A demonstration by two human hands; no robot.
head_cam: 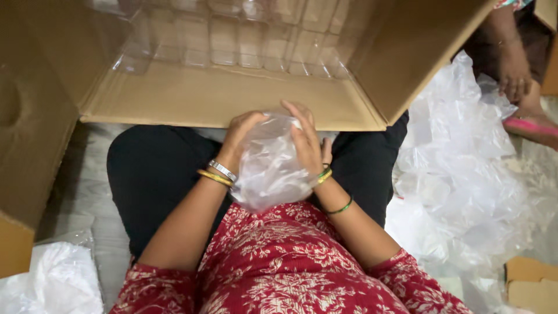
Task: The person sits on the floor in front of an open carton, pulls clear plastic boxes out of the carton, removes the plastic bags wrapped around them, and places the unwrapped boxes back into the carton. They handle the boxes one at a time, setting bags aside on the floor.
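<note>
At the centre of the frame a clear plastic bag (pixel 270 166), crinkled and bulging around something inside that cannot be made out, sits above the person's lap, held between both hands. The left hand (pixel 241 136) curls over its upper left side with the fingers bent onto the plastic, and the right hand (pixel 307 139) presses flat against its right side, fingers spread and pointing up (both wrists carry bangles, gold and silver on the left, gold and green on the right). Just beyond the fingertips, filling the upper part of the frame, lies a large open cardboard box (pixel 221 96), its near flap folded down toward the person; inside it, at the top of the frame, rows of clear plastic containers (pixel 232 38) stand packed together. To the right a heap of loose clear plastic wrapping (pixel 465 174) spreads across the floor, and at the upper right another person's foot (pixel 517 72) rests beside a pink sandal (pixel 532 126). More white plastic (pixel 58 279) lies at the lower left
</note>
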